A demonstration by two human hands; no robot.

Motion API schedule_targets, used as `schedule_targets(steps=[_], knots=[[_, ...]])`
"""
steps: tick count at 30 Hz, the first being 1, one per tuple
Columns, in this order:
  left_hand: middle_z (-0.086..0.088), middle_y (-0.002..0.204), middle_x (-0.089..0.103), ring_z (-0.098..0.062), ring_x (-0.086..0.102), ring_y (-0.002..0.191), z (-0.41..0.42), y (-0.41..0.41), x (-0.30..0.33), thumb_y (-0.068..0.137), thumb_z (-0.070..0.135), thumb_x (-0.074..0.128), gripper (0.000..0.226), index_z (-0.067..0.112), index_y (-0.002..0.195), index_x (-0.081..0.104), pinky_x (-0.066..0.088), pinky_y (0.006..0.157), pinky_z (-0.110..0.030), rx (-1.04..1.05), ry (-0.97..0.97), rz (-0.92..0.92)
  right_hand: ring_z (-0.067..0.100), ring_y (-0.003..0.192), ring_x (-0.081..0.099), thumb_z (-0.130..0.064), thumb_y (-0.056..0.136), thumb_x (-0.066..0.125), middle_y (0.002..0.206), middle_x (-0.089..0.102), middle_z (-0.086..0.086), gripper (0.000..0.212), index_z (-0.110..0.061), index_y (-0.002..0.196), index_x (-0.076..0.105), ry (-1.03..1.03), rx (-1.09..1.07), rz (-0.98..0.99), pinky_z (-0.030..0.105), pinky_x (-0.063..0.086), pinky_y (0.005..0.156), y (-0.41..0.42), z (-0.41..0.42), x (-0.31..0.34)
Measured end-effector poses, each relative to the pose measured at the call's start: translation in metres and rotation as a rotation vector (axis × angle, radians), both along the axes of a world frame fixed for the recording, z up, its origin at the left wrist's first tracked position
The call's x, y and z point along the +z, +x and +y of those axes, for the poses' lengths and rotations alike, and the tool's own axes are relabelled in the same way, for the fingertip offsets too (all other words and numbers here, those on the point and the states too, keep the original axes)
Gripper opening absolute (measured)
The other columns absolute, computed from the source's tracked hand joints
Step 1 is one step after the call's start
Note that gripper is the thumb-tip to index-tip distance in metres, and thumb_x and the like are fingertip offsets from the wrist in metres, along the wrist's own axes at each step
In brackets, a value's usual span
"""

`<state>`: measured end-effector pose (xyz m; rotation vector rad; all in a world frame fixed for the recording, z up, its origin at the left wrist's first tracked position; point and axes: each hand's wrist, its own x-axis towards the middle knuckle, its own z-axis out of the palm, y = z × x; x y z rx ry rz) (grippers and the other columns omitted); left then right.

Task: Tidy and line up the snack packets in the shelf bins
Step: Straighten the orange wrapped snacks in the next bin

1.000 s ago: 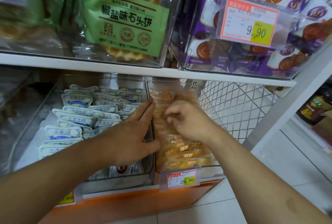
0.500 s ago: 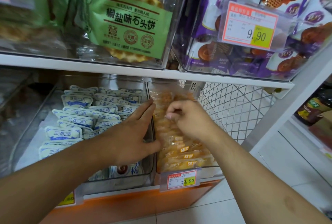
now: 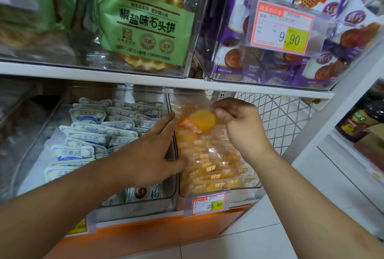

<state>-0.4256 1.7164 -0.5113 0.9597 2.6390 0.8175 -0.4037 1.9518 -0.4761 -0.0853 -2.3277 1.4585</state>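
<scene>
The scene is seen through a single wide-angle camera worn on the head, aimed forward and downward at close range. The white metal shelf board point(image 3: 145, 83) is crossed near mid-frame, its lines bent by the lens. The clear plastic bins point(image 3: 173, 177) on the lower level are looked into from above, and both forearms are taken in from the bottom edge.

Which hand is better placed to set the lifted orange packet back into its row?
The right hand: it already pinches the clear packet with the round orange snack above the right transparent bin. The left hand lies flat along the divider, steadying the row.
</scene>
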Motion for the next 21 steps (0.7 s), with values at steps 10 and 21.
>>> schedule_targets(steps=[10, 21], knots=[[0.022, 0.166, -0.014, -0.014, 0.002, 0.157, 0.008, 0.013, 0.003, 0.096, 0.058, 0.051, 0.081, 0.029, 0.161, 0.012, 0.022, 0.125, -0.037, 0.035, -0.106, 0.122, 0.004, 0.097, 0.071, -0.001, 0.097, 0.066, 0.095, 0.077, -0.015, 0.033, -0.031, 0.099, 0.078, 0.319, -0.153, -0.058, 0.029, 0.055, 0.087, 0.04, 0.042, -0.012], [0.023, 0.165, -0.009, -0.02, 0.021, 0.154, 0.006, 0.013, -0.001, 0.093, 0.062, 0.049, 0.069, 0.036, 0.151, 0.024, 0.039, 0.115, -0.044, 0.033, -0.085, 0.133, 0.009, 0.083, 0.059, -0.009, 0.1, 0.061, 0.087, 0.067, -0.012, 0.02, -0.027, 0.096, 0.067, 0.8, 0.032, 0.076, 0.037, 0.051, 0.078, 0.058, 0.066, 0.004]])
